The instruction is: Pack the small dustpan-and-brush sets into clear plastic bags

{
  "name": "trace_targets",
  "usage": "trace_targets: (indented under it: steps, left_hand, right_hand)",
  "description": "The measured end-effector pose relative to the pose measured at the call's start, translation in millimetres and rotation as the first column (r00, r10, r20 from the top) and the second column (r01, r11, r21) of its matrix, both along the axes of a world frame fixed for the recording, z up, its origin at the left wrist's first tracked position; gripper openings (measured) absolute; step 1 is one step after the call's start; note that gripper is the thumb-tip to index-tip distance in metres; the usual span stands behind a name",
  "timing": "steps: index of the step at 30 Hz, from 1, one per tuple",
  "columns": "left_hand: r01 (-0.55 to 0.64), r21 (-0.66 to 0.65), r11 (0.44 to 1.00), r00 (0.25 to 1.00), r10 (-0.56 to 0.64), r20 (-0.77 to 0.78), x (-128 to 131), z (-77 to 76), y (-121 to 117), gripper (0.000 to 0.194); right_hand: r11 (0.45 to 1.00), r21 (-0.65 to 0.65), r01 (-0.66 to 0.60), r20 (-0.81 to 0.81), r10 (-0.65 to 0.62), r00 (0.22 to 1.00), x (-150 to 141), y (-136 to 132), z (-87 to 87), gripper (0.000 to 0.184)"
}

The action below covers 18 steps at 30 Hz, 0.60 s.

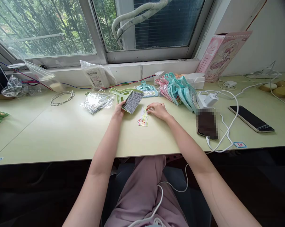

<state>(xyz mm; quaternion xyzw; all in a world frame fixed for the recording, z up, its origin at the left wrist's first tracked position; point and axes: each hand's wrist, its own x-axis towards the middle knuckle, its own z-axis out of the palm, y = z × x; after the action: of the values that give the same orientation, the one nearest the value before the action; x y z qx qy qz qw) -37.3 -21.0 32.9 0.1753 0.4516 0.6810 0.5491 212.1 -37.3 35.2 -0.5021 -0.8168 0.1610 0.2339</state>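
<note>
A green mini dustpan-and-brush set [130,96] with grey bristles is tilted above the table, its handle toward the upper left. My left hand [120,107] is closed on its lower edge, the thumb on the front. To the right, a colourful printed card [143,117] is at the table surface. My right hand [157,110] has its fingers bent together at the card's upper right edge and appears to pinch it. Behind the hands lies another set, a blue dustpan with a brush [147,90]. Left of my left hand is a clear plastic bag with grey bristles inside [97,101].
Several turquoise and pink sets [177,88] are heaped at the back right. Beside them are a charger [210,99], a blurred phone [207,124] and looping white cables. Another phone [251,119] lies farther right. A coiled cable [62,98] and a plastic-wrapped pack [97,75] are at left.
</note>
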Motion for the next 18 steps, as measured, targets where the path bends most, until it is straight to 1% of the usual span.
trace_targets:
  steps: [5, 7, 10, 12, 15, 18]
  left_hand:
    - [0.036, 0.013, 0.999, 0.999, -0.035, -0.038, 5.5, 1.7, -3.5, 0.034]
    - [0.048, 0.006, 0.999, 0.997, -0.048, -0.056, 7.5, 2.7, -4.7, 0.031]
    - [0.08, -0.021, 0.997, 0.993, -0.082, -0.083, 9.8, 3.4, -5.4, 0.027]
    - [0.098, -0.031, 0.995, 0.99, -0.101, -0.095, 11.0, 3.5, -5.9, 0.027]
    - [0.105, -0.037, 0.994, 0.988, -0.108, -0.107, 12.6, 4.4, -7.6, 0.03]
    - [0.112, -0.045, 0.993, 0.985, -0.117, -0.125, 14.4, 6.6, -10.8, 0.031]
  right_hand:
    - [0.998, -0.057, -0.027, -0.002, 0.027, 1.0, 3.3, 4.4, -4.0, 0.025]
    - [0.998, -0.059, 0.001, 0.023, 0.0, 1.0, 0.9, 1.9, -3.9, 0.029]
    - [0.997, -0.033, 0.067, 0.08, -0.065, 0.995, -5.3, -4.3, -1.5, 0.026]
    - [0.996, -0.025, 0.085, 0.102, -0.082, 0.991, -8.8, -6.9, 0.3, 0.026]
    - [0.995, -0.062, 0.077, 0.094, -0.071, 0.993, -9.1, -5.1, 0.9, 0.025]
    - [0.99, -0.133, 0.04, 0.022, -0.037, 0.999, -4.3, 0.8, -1.1, 0.018]
